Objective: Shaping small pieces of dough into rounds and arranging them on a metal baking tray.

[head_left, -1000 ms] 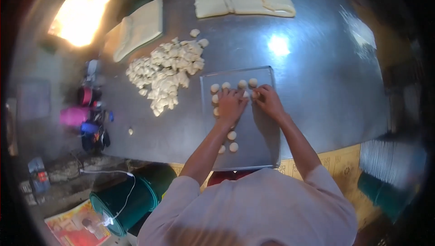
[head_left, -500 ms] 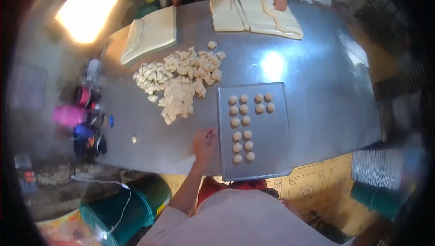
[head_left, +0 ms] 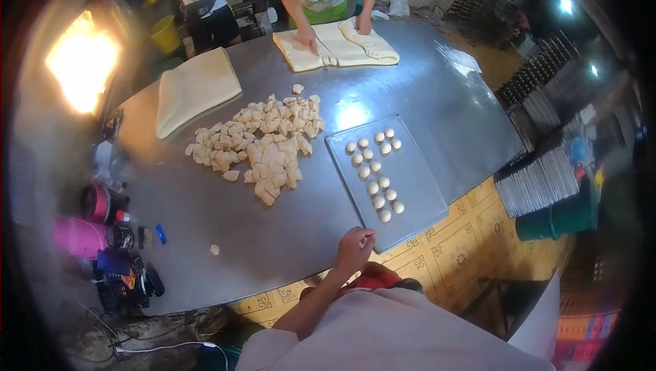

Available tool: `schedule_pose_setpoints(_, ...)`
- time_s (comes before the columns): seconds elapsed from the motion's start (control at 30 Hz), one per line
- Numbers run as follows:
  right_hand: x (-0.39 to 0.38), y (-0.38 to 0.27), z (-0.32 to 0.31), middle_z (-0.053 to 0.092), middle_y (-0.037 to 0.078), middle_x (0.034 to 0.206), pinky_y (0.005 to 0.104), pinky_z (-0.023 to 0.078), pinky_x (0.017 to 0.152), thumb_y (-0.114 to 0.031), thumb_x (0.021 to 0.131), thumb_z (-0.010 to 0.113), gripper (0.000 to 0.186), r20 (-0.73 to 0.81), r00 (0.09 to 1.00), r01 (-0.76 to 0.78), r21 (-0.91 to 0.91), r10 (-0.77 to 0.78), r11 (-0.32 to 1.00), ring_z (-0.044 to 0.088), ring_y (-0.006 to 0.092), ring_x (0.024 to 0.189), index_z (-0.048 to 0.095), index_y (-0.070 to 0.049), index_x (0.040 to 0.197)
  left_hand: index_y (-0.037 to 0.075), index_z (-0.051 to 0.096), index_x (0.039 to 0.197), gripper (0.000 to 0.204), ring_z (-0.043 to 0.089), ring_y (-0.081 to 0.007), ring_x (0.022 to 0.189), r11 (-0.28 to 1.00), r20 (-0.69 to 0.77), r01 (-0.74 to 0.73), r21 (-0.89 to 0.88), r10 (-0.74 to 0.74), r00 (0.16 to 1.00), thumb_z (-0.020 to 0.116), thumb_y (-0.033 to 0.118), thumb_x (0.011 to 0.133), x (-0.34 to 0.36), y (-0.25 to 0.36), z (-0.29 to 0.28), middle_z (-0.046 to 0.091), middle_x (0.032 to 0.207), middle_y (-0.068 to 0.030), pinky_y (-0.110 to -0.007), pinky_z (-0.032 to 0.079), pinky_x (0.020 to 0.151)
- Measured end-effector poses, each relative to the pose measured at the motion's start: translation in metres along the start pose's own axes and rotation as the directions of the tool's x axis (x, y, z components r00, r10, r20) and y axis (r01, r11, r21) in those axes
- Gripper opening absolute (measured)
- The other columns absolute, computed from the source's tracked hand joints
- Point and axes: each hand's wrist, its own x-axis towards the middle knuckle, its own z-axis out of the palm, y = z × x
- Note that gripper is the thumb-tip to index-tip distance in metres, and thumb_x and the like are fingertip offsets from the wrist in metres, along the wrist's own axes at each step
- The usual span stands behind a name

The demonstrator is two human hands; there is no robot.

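Note:
My left hand (head_left: 354,251) is closed, its fingers curled at the near left corner of a grey metal tray (head_left: 425,183). Whatever it may hold is hidden. On the tray, small round dough balls (head_left: 385,216) lie in short paired rows, mostly along its left side. Left of the tray spreads a heap of cut dough pieces (head_left: 273,162) on the metal table (head_left: 260,255). A single dough piece (head_left: 214,250) lies apart near the table's left front. My right hand is out of sight.
A folded dough slab (head_left: 198,91) lies at the far left. Across the table, another person's hands rest on a second dough slab (head_left: 376,44). A pink container (head_left: 80,236) and small items crowd the left edge. Stacked trays (head_left: 540,183) stand at right beside a green bin (head_left: 557,219).
The view has swung and tilted up, showing more of the people opposite. My left hand, still closed, has moved from beside the tray's left edge to its near left corner.

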Motion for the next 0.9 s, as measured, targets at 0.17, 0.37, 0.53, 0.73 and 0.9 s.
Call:
schedule_pose_setpoints(0.17,-0.017,-0.023,0.022,0.074,0.01,0.095,0.027,0.054,0.068,-0.007,0.089,0.07,0.015,-0.06,0.998,0.0,-0.008,0.0,1.0,0.07,0.0124,0.084,0.069,-0.001,0.103,0.004,0.072,0.101,0.012,0.066,-0.0278,0.075,0.976,0.0,-0.111,-0.185,0.113,0.994,0.072,0.009,0.091,-0.01,0.003,-0.002,0.068,0.086,-0.0123,-0.039,0.054,0.07)
schedule_pose_setpoints(0.37,-0.034,-0.025,0.036,0.074,0.01,0.094,0.0271,0.054,0.068,-0.006,0.089,0.07,0.014,-0.11,0.994,-0.016,-0.004,0.015,1.0,0.07,0.0125,0.083,0.069,-0.001,0.102,0.004,0.072,0.101,0.011,0.066,-0.0286,0.074,0.958,0.066,-0.226,-0.175,0.24,0.968,0.072,0.008,0.09,0.0,0.024,-0.002,0.068,0.086,-0.0117,-0.039,0.053,0.069)
schedule_pose_setpoints(0.53,-0.047,-0.027,0.045,0.074,0.01,0.093,0.0272,0.054,0.067,-0.006,0.089,0.07,0.014,-0.144,0.989,-0.031,0.007,0.032,0.999,0.07,0.0126,0.083,0.069,-0.001,0.101,0.004,0.072,0.1,0.011,0.066,-0.0277,0.074,0.96,0.127,-0.221,-0.17,0.244,0.961,0.072,0.008,0.091,-0.001,0.031,-0.005,0.068,0.086,-0.0116,-0.039,0.054,0.069)
schedule_pose_setpoints(0.73,-0.061,-0.026,0.052,0.073,0.01,0.091,0.0274,0.054,0.067,-0.006,0.088,0.07,0.013,-0.169,0.984,-0.047,0.02,0.05,0.999,0.07,0.0127,0.082,0.069,0.0,0.1,0.003,0.073,0.106,0.014,0.068,-0.0223,0.077,0.976,0.213,-0.108,-0.188,0.148,0.966,0.072,0.007,0.093,-0.016,0.022,-0.006,0.071,0.092,-0.012,-0.034,0.054,0.072)
schedule_pose_setpoints(0.9,-0.07,-0.027,0.055,0.073,0.011,0.09,0.0275,0.054,0.066,-0.006,0.088,0.07,0.012,-0.176,0.983,-0.057,0.017,0.059,0.998,0.07,0.0128,0.081,0.069,0.0,0.099,0.003,0.073,0.107,0.014,0.07,-0.022,0.078,0.976,0.222,-0.087,-0.197,0.131,0.966,0.072,0.009,0.095,-0.025,0.017,-0.004,0.072,0.094,-0.013,-0.033,0.055,0.072)
